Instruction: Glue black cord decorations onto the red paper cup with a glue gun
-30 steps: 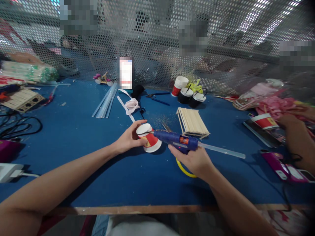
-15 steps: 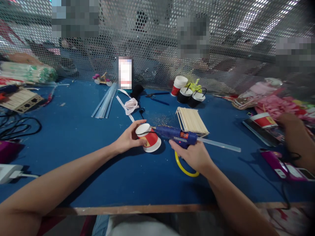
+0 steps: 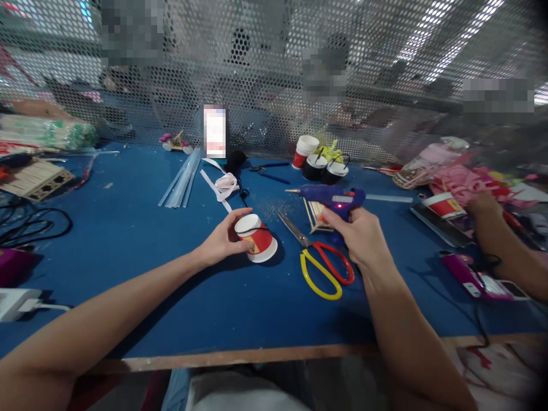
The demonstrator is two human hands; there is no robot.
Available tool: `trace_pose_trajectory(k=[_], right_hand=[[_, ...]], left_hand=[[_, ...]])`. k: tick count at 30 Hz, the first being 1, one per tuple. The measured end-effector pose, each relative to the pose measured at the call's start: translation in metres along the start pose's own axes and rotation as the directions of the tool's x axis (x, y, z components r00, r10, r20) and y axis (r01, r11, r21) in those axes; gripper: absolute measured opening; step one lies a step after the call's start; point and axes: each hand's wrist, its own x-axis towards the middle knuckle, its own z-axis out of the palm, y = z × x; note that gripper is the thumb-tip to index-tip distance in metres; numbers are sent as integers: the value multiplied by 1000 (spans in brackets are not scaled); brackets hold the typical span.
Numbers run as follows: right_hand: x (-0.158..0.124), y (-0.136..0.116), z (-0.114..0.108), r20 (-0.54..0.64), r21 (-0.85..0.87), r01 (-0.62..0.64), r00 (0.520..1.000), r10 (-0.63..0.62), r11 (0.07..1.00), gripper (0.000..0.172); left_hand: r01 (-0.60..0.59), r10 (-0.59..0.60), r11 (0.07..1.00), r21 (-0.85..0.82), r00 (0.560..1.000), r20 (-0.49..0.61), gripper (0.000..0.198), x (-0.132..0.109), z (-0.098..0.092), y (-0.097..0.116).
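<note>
Red-and-white paper cup (image 3: 256,244): upturned, tilted. Blue plastic hot-glue gun (image 3: 331,197): at cup's 2 o'clock, nozzle toward 9 o'clock.

1. Metal scissors with yellow and red handles (image 3: 319,260) lie on the blue table (image 3: 128,240).
2. A pile of flat wooden sticks (image 3: 315,218) sits behind them.
3. Long clear plastic sticks (image 3: 182,178) lie beside a pink ribbon (image 3: 226,184).

Both hands bare: left hand (image 3: 220,242), right hand (image 3: 359,237). Left forearm (image 3: 107,319) and right forearm (image 3: 402,331) uncovered along the whole visible length, down to the lower frame edge. At bottom centre, a fold of pale grey-white cloth (image 3: 244,395) over the lap. Just left of it, a patch of blue fabric (image 3: 171,391), denim-like. Cut of either garment cannot be told.
</note>
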Motion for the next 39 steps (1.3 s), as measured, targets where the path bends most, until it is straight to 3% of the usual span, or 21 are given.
trace_pose_trajectory(k=[3,7,13,16,18,21,22,24,29,35,39], right_hand=[[23,17,-8,-90,-234,-50,995,30,971,43],[44,35,-10,-123,-570,-121,991,61,813,43],[46,44,-1,-99,-738,-119,993,67,665,45],[39,38,2,-147,-759,-58,986,-83,649,34],[29,26,5,-103,-679,105,966,-236,726,25],[4,-2,15,168,-290,408,912,-373,866,18],[-5,-12,20,287,-145,440,876,-388,886,17],[-20,-27,30,415,17,455,807,-421,890,14],[-33,-38,49,427,121,444,784,-450,888,10],[-38,-36,52,398,191,499,748,-531,845,7],[-44,-36,49,395,220,444,774,-496,869,8]], left_hand=[[-25,25,1000,1,1000,3,72,-2,0,1],[-41,41,999,-7,999,3,71,-4,2,2],[-67,67,998,4,998,12,71,-8,3,2],[-69,69,998,-3,997,18,71,-9,3,2],[-63,64,998,-21,997,30,70,-10,3,3],[-49,52,997,-60,997,48,70,-11,4,3],[-42,47,996,-75,997,56,70,-11,5,4],[-24,32,994,-102,996,80,70,-12,5,5],[13,4,992,-127,991,137,73,-15,6,8],[64,-40,982,-178,991,131,71,-14,7,9],[69,-49,979,-193,993,106,70,-13,6,8]])
